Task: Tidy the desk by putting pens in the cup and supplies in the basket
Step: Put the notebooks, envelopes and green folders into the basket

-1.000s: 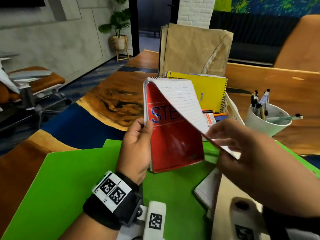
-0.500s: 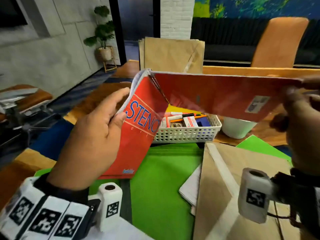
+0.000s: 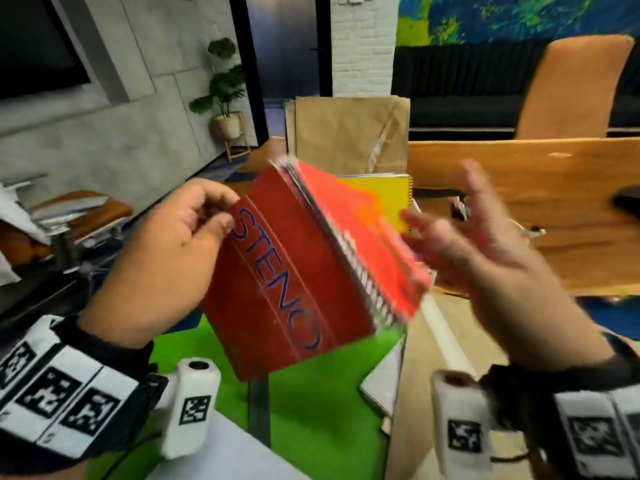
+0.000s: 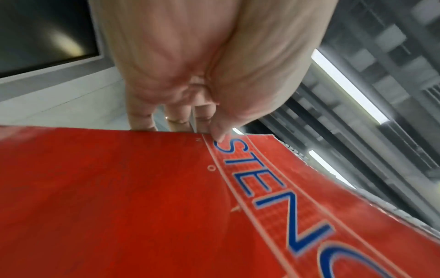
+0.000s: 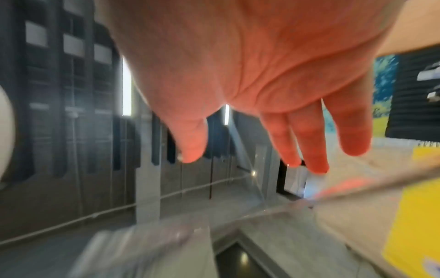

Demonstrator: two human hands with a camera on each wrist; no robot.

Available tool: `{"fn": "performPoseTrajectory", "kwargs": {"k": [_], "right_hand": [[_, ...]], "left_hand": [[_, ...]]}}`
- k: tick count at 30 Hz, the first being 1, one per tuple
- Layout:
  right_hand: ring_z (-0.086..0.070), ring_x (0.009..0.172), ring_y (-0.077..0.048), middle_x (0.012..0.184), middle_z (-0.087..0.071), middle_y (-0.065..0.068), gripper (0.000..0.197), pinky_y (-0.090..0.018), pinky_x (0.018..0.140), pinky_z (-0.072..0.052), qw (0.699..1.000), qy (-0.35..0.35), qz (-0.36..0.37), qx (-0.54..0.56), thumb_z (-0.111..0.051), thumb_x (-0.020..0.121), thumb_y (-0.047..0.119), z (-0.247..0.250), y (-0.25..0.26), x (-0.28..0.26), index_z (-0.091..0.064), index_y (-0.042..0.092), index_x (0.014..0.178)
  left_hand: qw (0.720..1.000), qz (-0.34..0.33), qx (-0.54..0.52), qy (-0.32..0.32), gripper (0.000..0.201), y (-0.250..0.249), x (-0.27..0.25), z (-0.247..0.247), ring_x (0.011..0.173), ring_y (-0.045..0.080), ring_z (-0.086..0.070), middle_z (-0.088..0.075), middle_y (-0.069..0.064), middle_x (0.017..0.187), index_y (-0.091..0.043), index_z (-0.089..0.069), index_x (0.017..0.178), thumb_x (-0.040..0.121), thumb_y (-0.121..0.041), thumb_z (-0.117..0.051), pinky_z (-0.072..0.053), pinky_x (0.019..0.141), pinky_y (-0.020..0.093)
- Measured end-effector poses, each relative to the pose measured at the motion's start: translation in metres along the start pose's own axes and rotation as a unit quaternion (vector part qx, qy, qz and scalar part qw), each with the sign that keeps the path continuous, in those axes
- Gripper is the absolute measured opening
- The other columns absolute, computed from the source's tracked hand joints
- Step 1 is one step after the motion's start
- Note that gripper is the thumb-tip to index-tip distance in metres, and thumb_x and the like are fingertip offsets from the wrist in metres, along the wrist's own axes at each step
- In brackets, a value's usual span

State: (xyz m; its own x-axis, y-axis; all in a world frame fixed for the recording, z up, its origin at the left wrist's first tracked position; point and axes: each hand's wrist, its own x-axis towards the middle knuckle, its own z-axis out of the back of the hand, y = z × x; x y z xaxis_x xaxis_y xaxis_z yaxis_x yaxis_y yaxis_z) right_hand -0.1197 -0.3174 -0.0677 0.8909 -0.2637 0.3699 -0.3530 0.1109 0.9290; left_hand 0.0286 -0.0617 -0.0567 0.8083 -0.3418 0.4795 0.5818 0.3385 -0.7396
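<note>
Wooden desk (image 3: pixel 519 202) under green mat (image 3: pixel 194 341); left hand (image 3: pixel 173 258) pinching red notebook (image 3: pixel 287 278), right hand (image 3: pixel 485 258) spread.

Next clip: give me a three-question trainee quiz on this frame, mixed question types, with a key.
1. True or false: the right hand grips the red notebook.
2. Which hand holds the red notebook? A) left B) right C) both
3. Fill in: the notebook standing behind the red one is ____.

Key:
1. False. Its fingers are spread, and it holds nothing.
2. A. The left hand pinches the notebook's upper corner, thumb on the cover.
3. Yellow.
</note>
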Motion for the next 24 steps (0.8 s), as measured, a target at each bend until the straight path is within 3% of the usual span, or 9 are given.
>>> {"fn": "performPoseTrajectory", "kwargs": {"k": [3, 5, 7, 10, 12, 15, 18, 20, 24], "right_hand": [[-0.062, 0.123, -0.018, 0.129, -0.067, 0.004, 0.086, -0.037, 0.1, -0.051, 0.991, 0.134, 0.002, 0.022, -0.082, 0.07, 0.047, -0.037, -0.008, -0.008, -0.049, 0.016, 0.143], [-0.065, 0.116, -0.021, 0.122, -0.071, 0.0, 0.058, -0.047, 0.1, -0.051, 0.994, 0.101, 0.019, 0.02, -0.082, 0.075, 0.018, -0.052, -0.018, -0.008, -0.061, 0.015, 0.129], [-0.068, 0.109, -0.013, 0.115, -0.073, 0.005, 0.037, -0.037, 0.096, -0.053, 0.997, 0.015, 0.07, -0.034, -0.07, 0.088, 0.0, -0.057, -0.024, -0.003, -0.067, 0.016, 0.121], [-0.069, 0.108, -0.019, 0.112, -0.075, 0.003, 0.025, -0.045, 0.094, -0.054, 0.995, -0.054, 0.081, 0.022, -0.061, 0.093, 0.003, -0.051, -0.034, 0.005, -0.072, 0.019, 0.109], [-0.067, 0.111, -0.031, 0.116, -0.073, -0.005, 0.025, -0.059, 0.097, -0.05, 0.99, -0.091, 0.045, 0.093, -0.06, 0.091, 0.01, -0.044, -0.042, 0.011, -0.069, 0.018, 0.113], [-0.067, 0.11, -0.034, 0.117, -0.073, -0.007, 0.031, -0.062, 0.095, -0.05, 0.995, -0.078, -0.013, 0.068, -0.063, 0.089, 0.007, -0.035, -0.044, 0.04, -0.062, 0.019, 0.118], [-0.069, 0.094, -0.024, 0.12, -0.069, -0.008, 0.044, -0.041, 0.084, -0.056, 0.994, 0.005, -0.097, -0.052, -0.074, 0.078, 0.009, -0.026, -0.042, 0.098, -0.059, 0.023, 0.117], [-0.064, 0.101, -0.02, 0.132, -0.062, -0.009, 0.05, -0.031, 0.083, -0.051, 0.964, 0.058, -0.129, -0.226, -0.073, 0.083, 0.008, -0.02, -0.046, 0.15, -0.056, 0.019, 0.129], [-0.058, 0.12, -0.032, 0.134, -0.058, -0.013, 0.051, -0.032, 0.093, -0.047, 0.776, 0.103, -0.096, -0.614, -0.065, 0.088, 0.013, -0.018, -0.074, 0.229, -0.052, 0.013, 0.138]], "left_hand": [[0.991, 0.028, -0.106, -0.075, 0.036, 0.001, 0.006, -0.005, 0.074, 0.005, -0.06, -0.069, -0.011, 0.083, -0.041, -0.065, 0.089, 0.1, -0.009, -0.053, -0.048, 0.073, 0.027], [0.987, 0.022, -0.128, -0.093, 0.032, 0.002, 0.006, -0.01, 0.077, 0.009, -0.062, -0.07, -0.009, 0.087, -0.042, -0.066, 0.09, 0.098, -0.013, -0.055, -0.05, 0.073, 0.033], [0.984, 0.004, -0.161, -0.075, 0.034, 0.0, 0.004, -0.016, 0.079, 0.004, -0.063, -0.07, -0.012, 0.089, -0.039, -0.064, 0.096, 0.101, -0.007, -0.054, -0.052, 0.07, 0.023], [0.988, -0.022, -0.145, 0.052, 0.054, 0.0, 0.007, -0.017, 0.117, -0.001, -0.059, -0.062, -0.014, 0.127, -0.036, -0.049, 0.129, 0.092, -0.001, -0.067, -0.048, 0.09, 0.014], [0.976, 0.001, -0.109, 0.187, 0.067, 0.001, 0.016, -0.015, 0.131, 0.007, -0.055, -0.057, -0.012, 0.142, -0.035, -0.042, 0.141, 0.087, -0.005, -0.069, -0.047, 0.104, 0.03], [0.97, 0.07, -0.069, 0.225, 0.041, 0.003, 0.042, -0.015, 0.113, 0.014, -0.068, -0.072, -0.006, 0.123, -0.025, -0.057, 0.127, 0.097, 0.004, -0.057, -0.054, 0.1, 0.042], [0.983, 0.095, -0.071, 0.141, 0.038, 0.009, 0.088, -0.005, 0.095, 0.018, -0.071, -0.073, 0.008, 0.119, -0.022, -0.058, 0.121, 0.099, 0.008, -0.049, -0.059, 0.09, 0.04], [0.992, 0.085, -0.041, 0.084, 0.036, 0.017, 0.128, 0.008, 0.084, 0.014, -0.072, -0.072, 0.009, 0.112, -0.026, -0.057, 0.116, 0.099, 0.005, -0.05, -0.062, 0.082, 0.037], [0.987, 0.074, 0.139, -0.037, 0.029, 0.046, 0.187, 0.018, 0.098, 0.032, -0.069, -0.07, 0.004, 0.107, -0.04, -0.052, 0.107, 0.08, -0.032, -0.054, -0.055, 0.091, 0.051]]}}
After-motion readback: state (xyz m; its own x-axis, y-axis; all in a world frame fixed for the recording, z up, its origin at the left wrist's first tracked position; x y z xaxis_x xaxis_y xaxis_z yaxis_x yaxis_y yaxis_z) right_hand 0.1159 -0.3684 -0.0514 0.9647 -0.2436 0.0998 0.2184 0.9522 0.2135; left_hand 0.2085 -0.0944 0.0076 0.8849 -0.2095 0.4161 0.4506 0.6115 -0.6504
